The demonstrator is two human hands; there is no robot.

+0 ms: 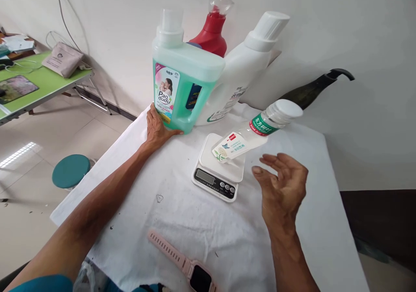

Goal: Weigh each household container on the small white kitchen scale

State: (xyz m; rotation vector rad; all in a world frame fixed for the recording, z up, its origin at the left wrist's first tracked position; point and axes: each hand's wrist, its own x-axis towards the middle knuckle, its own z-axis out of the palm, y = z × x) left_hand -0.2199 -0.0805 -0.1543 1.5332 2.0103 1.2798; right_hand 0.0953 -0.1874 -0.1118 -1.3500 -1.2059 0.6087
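Observation:
My left hand (pixel 157 128) grips the lower left corner of a green detergent bottle (pixel 191 62), fingers along its side and thumb stretched along the front of its base. That bottle has a white cap and a "Pao dudu" label. A clear plastic drink bottle (pixel 240 142) with a white cap and a green-and-red label stands on a white kitchen scale (pixel 211 186). The scale's display looks blank. To the right of the scale, my right hand (pixel 282 188) is raised with thumb and curved fingers apart, holding nothing, not touching the drink bottle.
Behind are a white detergent bottle (pixel 237 75), a red spray bottle (pixel 211 34) and a dark pump bottle (pixel 305 88) near the wall. A pink smartwatch (pixel 172 251) lies on the white tablecloth (pixel 136 222). At left stand a teal stool (pixel 70 170) and a green table (pixel 35 73).

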